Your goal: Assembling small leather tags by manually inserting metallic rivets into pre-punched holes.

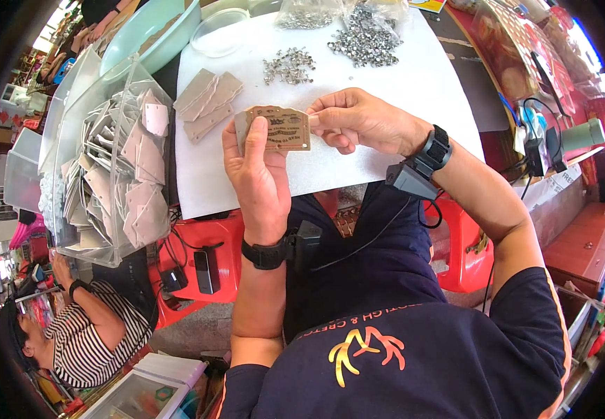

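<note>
Left hand (264, 185): brown plate (287, 131) gripped above worktop's (208, 171) near edge.
Right hand (369, 126): fingertips closed at plate's edge — contents hidden.
Plate: edge being worked, seemingly; steadiness called for.

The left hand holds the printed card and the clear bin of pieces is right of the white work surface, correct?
No, the clear bin is left of the white work surface, as the head view shows. The left hand does hold the printed card.
</note>
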The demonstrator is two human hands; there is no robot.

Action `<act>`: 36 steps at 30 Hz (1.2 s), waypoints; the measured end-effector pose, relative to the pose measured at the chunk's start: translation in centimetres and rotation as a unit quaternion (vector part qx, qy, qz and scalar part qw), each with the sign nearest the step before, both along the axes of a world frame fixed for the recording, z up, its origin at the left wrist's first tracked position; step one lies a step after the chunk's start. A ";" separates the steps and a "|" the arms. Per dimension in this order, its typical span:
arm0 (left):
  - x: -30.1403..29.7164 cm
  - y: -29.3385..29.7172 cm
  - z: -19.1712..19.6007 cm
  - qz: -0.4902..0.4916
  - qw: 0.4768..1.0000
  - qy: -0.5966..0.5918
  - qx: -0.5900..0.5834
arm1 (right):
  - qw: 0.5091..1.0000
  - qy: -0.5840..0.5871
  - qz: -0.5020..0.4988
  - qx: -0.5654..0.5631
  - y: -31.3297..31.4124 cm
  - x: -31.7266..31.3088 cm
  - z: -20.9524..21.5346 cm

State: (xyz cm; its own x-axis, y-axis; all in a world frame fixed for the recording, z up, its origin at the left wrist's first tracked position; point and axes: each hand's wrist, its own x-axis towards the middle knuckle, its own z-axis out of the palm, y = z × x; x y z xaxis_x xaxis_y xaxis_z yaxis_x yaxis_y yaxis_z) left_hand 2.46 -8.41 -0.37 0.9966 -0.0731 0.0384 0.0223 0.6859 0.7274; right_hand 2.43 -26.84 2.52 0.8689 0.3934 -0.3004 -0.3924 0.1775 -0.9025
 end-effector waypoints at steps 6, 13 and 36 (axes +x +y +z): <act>0.2 0.2 -0.3 0.009 1.000 0.001 0.002 | 1.000 0.009 -0.004 0.010 0.5 0.0 0.0; 0.4 0.1 -0.6 0.019 1.000 -0.001 -0.004 | 0.999 -0.013 -0.028 -0.026 1.1 -0.6 -0.1; 0.8 -0.1 -0.9 0.036 0.999 -0.003 0.013 | 0.997 -0.059 -0.056 0.011 1.4 -0.7 -0.6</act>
